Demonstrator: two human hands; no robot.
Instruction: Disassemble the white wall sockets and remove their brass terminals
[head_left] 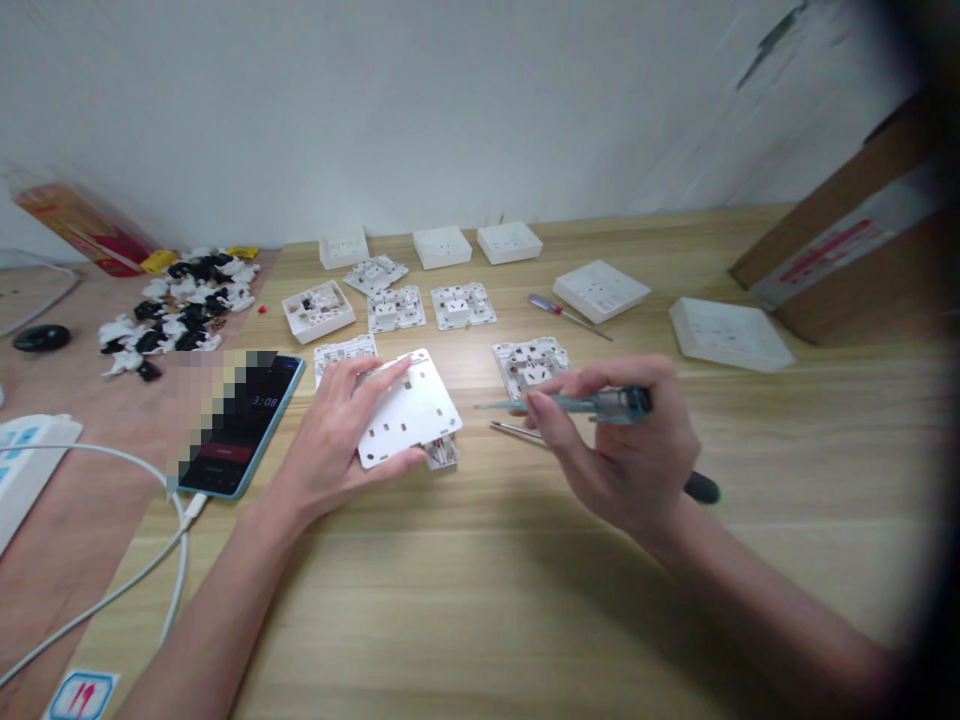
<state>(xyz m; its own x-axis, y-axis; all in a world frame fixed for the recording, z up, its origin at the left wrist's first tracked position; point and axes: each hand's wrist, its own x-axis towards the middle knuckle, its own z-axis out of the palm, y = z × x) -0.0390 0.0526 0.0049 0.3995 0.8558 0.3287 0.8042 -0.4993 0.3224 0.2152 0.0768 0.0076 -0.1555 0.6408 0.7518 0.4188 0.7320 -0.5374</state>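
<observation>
My left hand (pixel 352 420) grips a white socket plate (pixel 412 405) by its left side, fingers on top and thumb along the lower edge. The plate is tilted, and part of its inner mechanism (pixel 442 452) shows beneath it. In my right hand (pixel 630 450) is a slim screwdriver with a translucent teal handle (pixel 622 402), its tip pointing left towards the plate but apart from it. Under the right hand lies a second screwdriver (pixel 517 432) with a dark handle end, its middle hidden. A socket insert (pixel 531 365) rests just beyond the right hand.
Several socket inserts (pixel 463 305) and white boxes (pixel 442 247) stand towards the wall. A purple-handled screwdriver (pixel 570 315) lies among them. At left are a phone (pixel 244 440) with a white cable (pixel 182 560), a power strip (pixel 34 460) and a pile of small parts (pixel 180 305). A cardboard box (pixel 862 240) stands right.
</observation>
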